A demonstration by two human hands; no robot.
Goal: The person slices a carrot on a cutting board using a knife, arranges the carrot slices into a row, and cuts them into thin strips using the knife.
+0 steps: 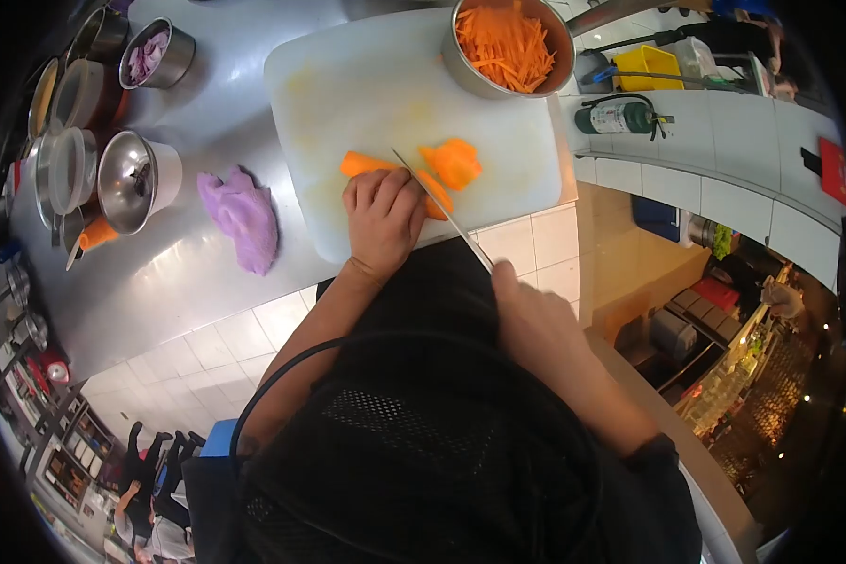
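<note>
On the white cutting board, my left hand presses down with curled fingers on a carrot. My right hand is wrapped round the handle of a knife. Its blade slants up and left across the board, right beside my left fingertips, with orange carrot on both sides. Cut carrot slices lie to the right of the blade. A metal pan full of carrot strips sits at the board's far right corner. The knife's handle is mostly hidden in my grip.
Left of the board, a purple cloth lies on the steel counter. Further left stand a metal bowl, a pot of chopped purple vegetable and several containers. A fire extinguisher is at the right. Other people are in the background.
</note>
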